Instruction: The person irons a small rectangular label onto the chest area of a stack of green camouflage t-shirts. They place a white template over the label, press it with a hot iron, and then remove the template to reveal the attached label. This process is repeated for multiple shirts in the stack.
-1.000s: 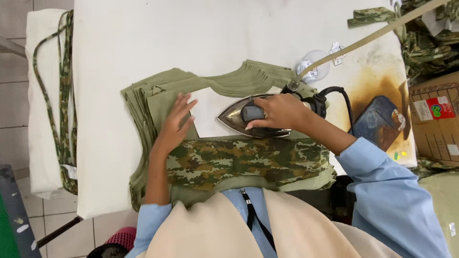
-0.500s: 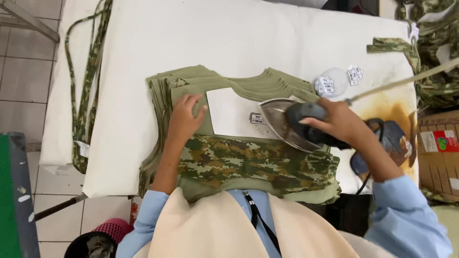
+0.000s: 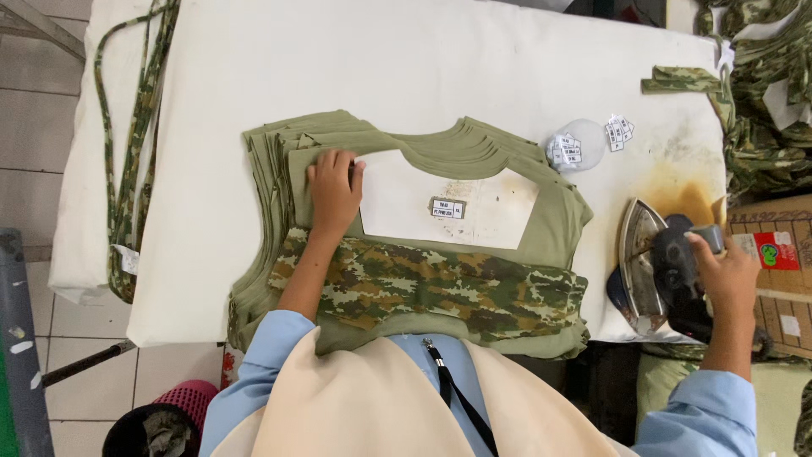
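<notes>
A stack of olive green garment pieces (image 3: 474, 156) lies on the white padded table (image 3: 440, 59), with a white card (image 3: 440, 190) laid in the neck opening and a small label (image 3: 447, 208) on it. A camouflage band (image 3: 440, 283) runs across the stack's near side. My left hand (image 3: 334, 190) presses flat on the left part of the stack, at the card's edge. My right hand (image 3: 719, 267) grips the dark handle of an iron (image 3: 647, 262), which stands on its side at the table's right end beside a brown scorch stain (image 3: 677, 190).
A clear plastic bag of small labels (image 3: 575, 148) lies right of the stack. Camouflage strips (image 3: 127, 152) hang over the table's left edge, more camouflage fabric (image 3: 761, 101) is piled at the right. A cardboard box (image 3: 774, 254) stands at far right; a pink bin (image 3: 169, 419) is on the floor.
My right hand has carried the iron off the garment stack to the right and stood it at the table's right end. My left hand stays pressed on the stack.
</notes>
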